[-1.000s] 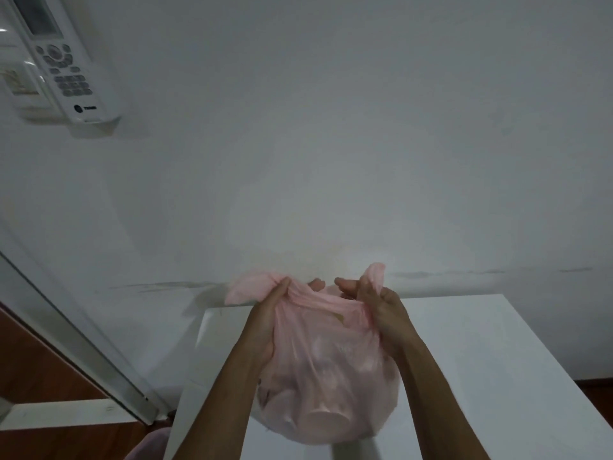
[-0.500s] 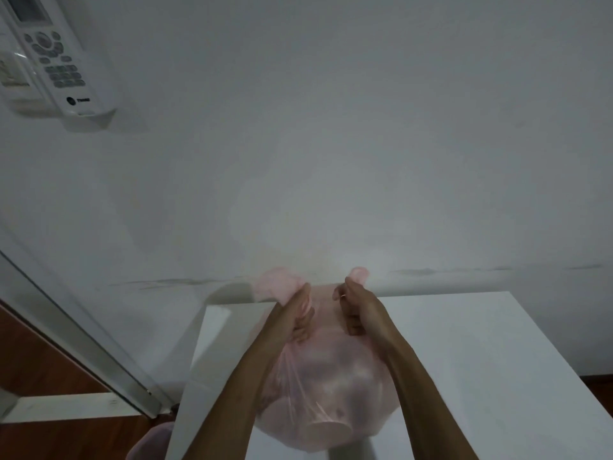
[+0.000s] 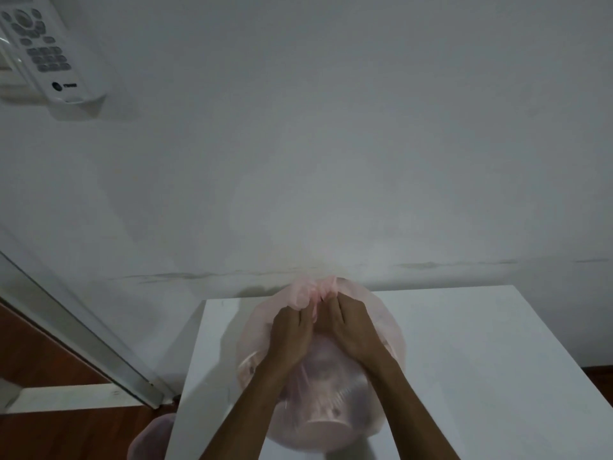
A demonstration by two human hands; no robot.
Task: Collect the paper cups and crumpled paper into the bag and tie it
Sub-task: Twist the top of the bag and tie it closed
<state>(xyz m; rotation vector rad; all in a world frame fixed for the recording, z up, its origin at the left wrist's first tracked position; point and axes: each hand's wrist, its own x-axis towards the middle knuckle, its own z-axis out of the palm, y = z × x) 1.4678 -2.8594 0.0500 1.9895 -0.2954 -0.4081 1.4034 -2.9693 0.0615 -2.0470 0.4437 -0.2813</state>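
Observation:
A thin pink plastic bag (image 3: 335, 406) sits bulging on the white table (image 3: 481, 360). Through its film I make out paper cups (image 3: 326, 429), one with its round base toward me; crumpled paper cannot be told apart. My left hand (image 3: 292, 330) and my right hand (image 3: 351, 327) lie side by side on top of the bag, knuckles up. Both pinch the gathered bag ends (image 3: 313, 292) at the far side, fingers curled into the bunched plastic. The fingertips are hidden in the folds.
The table stands against a white wall (image 3: 331, 161) with a scuffed line. A white remote control in a wall holder (image 3: 43, 58) hangs top left. A white door frame (image 3: 83, 333) and wooden floor lie to the left. A pinkish rounded object (image 3: 149, 439) shows beside the table's near left corner.
My hands have come together from spread apart and dropped onto the bag's top. The two raised bag ends are now bunched between them at the far side.

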